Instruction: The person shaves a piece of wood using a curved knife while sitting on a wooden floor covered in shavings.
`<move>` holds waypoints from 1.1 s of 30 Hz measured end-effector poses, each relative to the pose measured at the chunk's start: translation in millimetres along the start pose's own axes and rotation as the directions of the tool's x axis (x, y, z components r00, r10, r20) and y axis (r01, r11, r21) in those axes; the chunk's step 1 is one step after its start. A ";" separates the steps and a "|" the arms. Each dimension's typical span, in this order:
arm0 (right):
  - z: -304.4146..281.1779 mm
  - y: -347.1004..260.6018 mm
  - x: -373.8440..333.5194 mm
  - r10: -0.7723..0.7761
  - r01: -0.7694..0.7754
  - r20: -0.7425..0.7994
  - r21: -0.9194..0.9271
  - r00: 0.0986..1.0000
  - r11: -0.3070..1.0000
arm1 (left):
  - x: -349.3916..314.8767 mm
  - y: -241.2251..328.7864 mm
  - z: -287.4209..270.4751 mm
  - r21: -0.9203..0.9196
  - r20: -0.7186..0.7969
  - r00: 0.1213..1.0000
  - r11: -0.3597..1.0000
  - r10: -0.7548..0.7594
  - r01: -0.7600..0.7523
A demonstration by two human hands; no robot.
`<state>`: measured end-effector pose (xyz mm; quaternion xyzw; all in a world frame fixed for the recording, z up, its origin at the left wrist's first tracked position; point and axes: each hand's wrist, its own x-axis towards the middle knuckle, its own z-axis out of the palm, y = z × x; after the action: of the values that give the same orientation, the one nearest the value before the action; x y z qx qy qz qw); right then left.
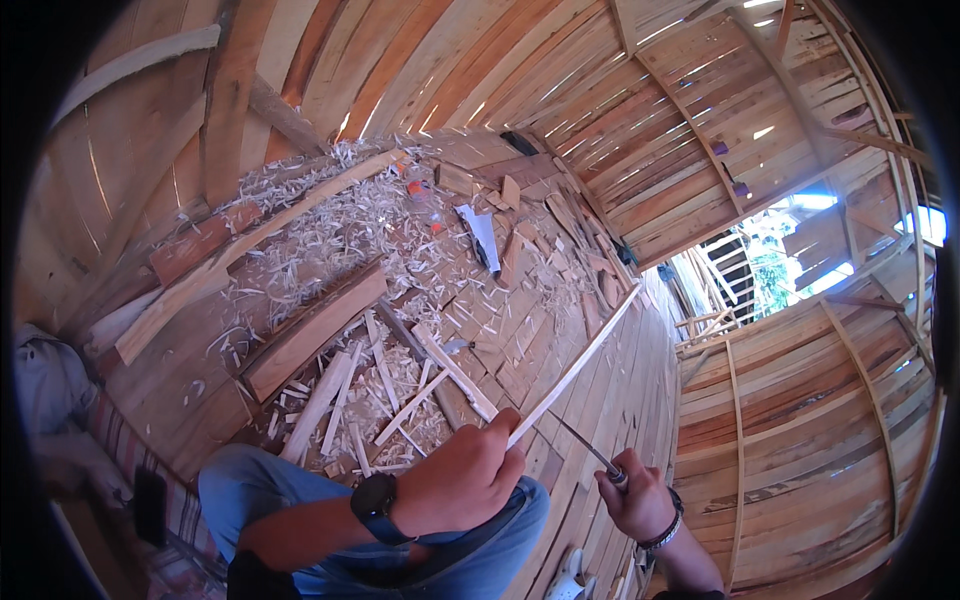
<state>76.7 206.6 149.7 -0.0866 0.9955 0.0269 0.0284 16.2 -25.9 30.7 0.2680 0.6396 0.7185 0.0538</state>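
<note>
Your left hand, a dark watch on its wrist, is clamped on the near end of a long, pale, straight-edged wooden strip that slants up and away to the right, above the plank floor. And your right hand, beaded bracelet at the wrist, has its fingers wrapped tight round the handle of a slim, dark metal blade; its tip reaches the strip's edge, though you can't tell whether they touch. Beyond your faded blue denim knees, curly, papery wood shavings spread thick around a chunky, square-edged reddish-brown block, with rough-split slats lying just beside it.
</note>
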 end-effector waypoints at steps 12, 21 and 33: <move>75.4 -11.7 -34.7 -0.032 -0.216 0.240 0.919 0.970 0.331 | -15.1 12.3 15.7 0.359 -0.065 0.993 0.931 0.096 -0.067; 80.4 -4.5 -45.3 -0.156 -0.361 0.357 0.933 0.921 0.003 | -11.0 -2.9 27.1 0.582 -0.073 0.988 0.810 0.138 -0.070; 102.8 5.0 -36.0 0.123 -0.171 0.134 0.913 0.983 0.371 | -1.7 -13.1 24.8 0.494 -0.058 0.993 0.867 0.099 -0.058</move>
<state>116.6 223.7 49.7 0.0329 0.8460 -0.5245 0.0903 25.5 -2.3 18.7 0.2693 0.7914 0.5441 -0.0715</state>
